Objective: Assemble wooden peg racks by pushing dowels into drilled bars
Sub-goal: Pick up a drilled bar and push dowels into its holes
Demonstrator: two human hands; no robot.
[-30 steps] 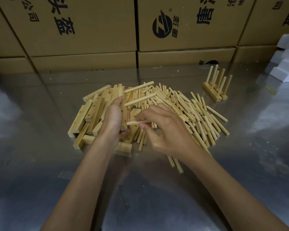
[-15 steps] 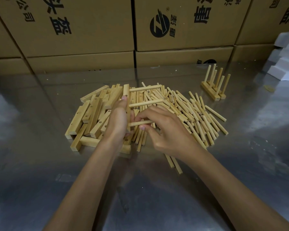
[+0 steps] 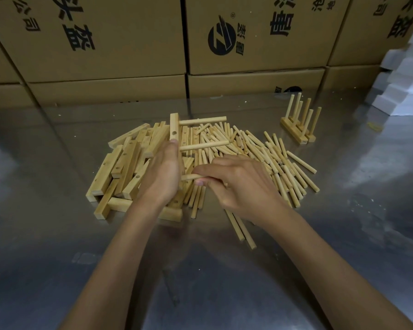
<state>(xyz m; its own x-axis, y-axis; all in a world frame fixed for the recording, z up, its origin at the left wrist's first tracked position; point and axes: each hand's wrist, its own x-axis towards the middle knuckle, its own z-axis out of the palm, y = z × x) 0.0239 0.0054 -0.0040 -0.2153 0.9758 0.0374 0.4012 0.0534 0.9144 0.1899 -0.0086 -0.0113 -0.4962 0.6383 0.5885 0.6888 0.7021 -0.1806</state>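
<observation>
The left hand [image 3: 161, 172] holds a drilled bar [image 3: 174, 126] upright, its long axis running away from the viewer over the pile of bars [image 3: 119, 167] on the counter [image 3: 57, 234]; the fingers curl round the bar's lower half, presumably to brace it against the push. Two seated dowels [image 3: 202, 121] project from the bar's right face, horizontal and pointing right, square to its axis, and an empty hole shows between them. The right hand [image 3: 239, 184] pinches a third dowel [image 3: 188, 176] between thumb and fingertips, close to its leading end, likely for steering; this dowel also lies horizontally, its left tip at the bar just below the seated pair. Whether the tip has entered a hole is hidden by the left hand. Loose dowels [image 3: 267, 158] lie right of the bar, and finished racks [image 3: 298, 125] stand further right, pegs up.
</observation>
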